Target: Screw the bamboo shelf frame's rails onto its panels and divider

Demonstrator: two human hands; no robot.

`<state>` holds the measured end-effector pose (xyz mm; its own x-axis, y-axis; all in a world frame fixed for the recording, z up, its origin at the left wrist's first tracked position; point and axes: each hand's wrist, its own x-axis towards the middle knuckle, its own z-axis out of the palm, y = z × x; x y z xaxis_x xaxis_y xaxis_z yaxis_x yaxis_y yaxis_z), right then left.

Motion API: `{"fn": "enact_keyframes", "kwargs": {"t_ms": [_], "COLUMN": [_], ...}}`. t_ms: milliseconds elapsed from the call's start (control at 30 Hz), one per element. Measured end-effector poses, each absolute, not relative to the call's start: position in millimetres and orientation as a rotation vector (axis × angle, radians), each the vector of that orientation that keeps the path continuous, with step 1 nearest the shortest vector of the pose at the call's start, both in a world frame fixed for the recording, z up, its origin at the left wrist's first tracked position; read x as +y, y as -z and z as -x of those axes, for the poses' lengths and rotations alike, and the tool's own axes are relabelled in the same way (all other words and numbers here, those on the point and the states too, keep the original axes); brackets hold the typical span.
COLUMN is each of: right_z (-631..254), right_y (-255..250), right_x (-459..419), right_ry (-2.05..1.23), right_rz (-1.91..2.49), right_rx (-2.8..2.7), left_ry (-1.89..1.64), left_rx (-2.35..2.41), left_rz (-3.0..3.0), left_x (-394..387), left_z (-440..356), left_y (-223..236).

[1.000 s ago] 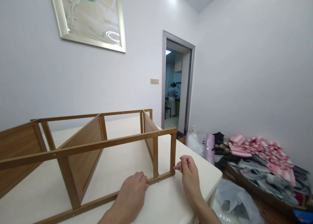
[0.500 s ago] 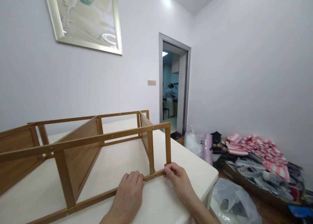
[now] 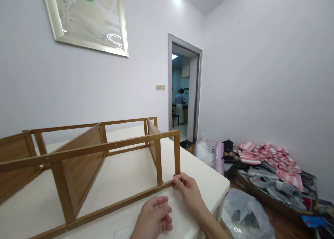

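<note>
Leftward, a brown wooden rack with panelled shelves point(image 3: 83, 173) is laid on its side along a white table point(image 3: 208, 180). The left hand point(image 3: 153, 217), half open, fingers curled, is held just off the rack's near rail point(image 3: 117, 205), nothing seen gripped. A person point(image 3: 179, 105) is framed by a grey doorway point(image 3: 170, 82). By the right hand point(image 3: 188, 190) a thin rod point(image 3: 174, 189) is pinched at the rack's end corner, partly hidden by fingers. Floor beyond is crowded by a purple roll point(image 3: 219, 159), translucent plastic bag point(image 3: 246, 214), brown box point(image 3: 261, 193) of grey shoes point(image 3: 263, 181), pink-and-white striped cloth point(image 3: 276, 155).
</note>
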<state>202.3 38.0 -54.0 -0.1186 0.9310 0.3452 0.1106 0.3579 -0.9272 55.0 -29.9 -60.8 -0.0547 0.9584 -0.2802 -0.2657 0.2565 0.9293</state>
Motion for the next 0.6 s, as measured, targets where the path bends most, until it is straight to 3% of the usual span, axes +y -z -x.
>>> {"fn": "enact_keyframes", "kwargs": {"t_ms": [133,400,600], "right_z": [-202.1,-200.2,-203.6], "right_y": [55.4,54.5,53.0], "right_x": [38.5,42.9,33.1], "right_ry": [-0.950,-0.920,-0.566], "right_rz": [0.954,0.911,0.990], "right_rx": [-1.497,-1.478,-1.361], "left_ry": [-1.332,-1.529,-1.528], "left_rx": [0.989,0.844,0.836], "left_rz": [-0.313,-0.188,-0.225], "left_x": [-27.3,-22.1,-22.9], "left_z": [-52.9,-35.0,-34.5], "left_y": [58.8,56.7,58.2]}}
